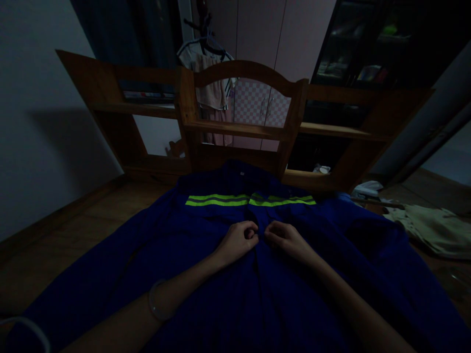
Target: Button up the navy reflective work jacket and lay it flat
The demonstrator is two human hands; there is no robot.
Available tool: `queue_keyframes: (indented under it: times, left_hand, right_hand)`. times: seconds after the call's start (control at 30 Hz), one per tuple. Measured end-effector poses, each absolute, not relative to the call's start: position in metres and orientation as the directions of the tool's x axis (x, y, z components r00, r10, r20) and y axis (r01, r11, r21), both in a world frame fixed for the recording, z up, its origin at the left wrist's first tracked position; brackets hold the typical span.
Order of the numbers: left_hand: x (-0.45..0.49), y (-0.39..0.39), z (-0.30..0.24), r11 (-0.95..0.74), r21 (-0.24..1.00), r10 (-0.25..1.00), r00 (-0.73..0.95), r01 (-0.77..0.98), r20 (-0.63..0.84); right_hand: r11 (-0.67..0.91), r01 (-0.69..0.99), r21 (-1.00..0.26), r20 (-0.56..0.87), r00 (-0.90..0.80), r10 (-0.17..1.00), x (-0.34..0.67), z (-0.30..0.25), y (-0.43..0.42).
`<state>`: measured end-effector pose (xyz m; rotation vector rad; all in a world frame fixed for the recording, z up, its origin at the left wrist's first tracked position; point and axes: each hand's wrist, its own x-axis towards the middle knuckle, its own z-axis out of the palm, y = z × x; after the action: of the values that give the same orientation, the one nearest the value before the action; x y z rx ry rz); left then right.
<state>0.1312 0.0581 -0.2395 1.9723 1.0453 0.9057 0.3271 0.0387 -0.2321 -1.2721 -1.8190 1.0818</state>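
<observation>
A dark blue work jacket [206, 274] with a yellow-green reflective stripe [221, 200] across the chest lies spread flat on the wooden floor, collar away from me. My left hand [238, 240] and my right hand [285, 239] sit side by side at the middle front opening, just below the stripe. Both have their fingers curled and pinched on the front edges of the jacket. A thin bracelet [156, 301] circles my left wrist.
A wooden headboard-like frame [243, 127] with shelves stands just behind the jacket. Clothes on hangers [211, 88] hang behind it. A beige garment [430, 228] and a white item [368, 189] lie on the floor at right. A wall runs along the left.
</observation>
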Motion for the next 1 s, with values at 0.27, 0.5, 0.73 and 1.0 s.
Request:
queue_keyframes:
  times: [0.27, 0.5, 0.73, 1.0]
  left_hand:
    - [0.1321, 0.0577, -0.2380, -0.404, 0.847, 0.871, 0.429, 0.345, 0.240]
    - [0.1316, 0.0578, -0.2391, -0.422, 0.839, 0.864, 0.432, 0.343, 0.257]
    - [0.1324, 0.0573, -0.2393, -0.418, 0.840, 0.872, 0.413, 0.347, 0.263]
    - [0.1323, 0.0611, -0.2473, -0.289, 0.921, 0.878, 0.455, 0.262, 0.146]
  right_hand:
    - [0.182, 0.400, -0.898, 0.055, -0.308, 0.950, 0.3264, -0.2315, 0.0383]
    - [0.196, 0.425, -0.884, 0.063, -0.307, 0.950, 0.3273, -0.2326, 0.0388]
    - [0.202, 0.445, -0.872, 0.061, -0.311, 0.949, 0.3274, -0.2300, 0.0380]
    - [0.210, 0.434, -0.876, 0.065, -0.326, 0.943, 0.3293, -0.2330, 0.0386]
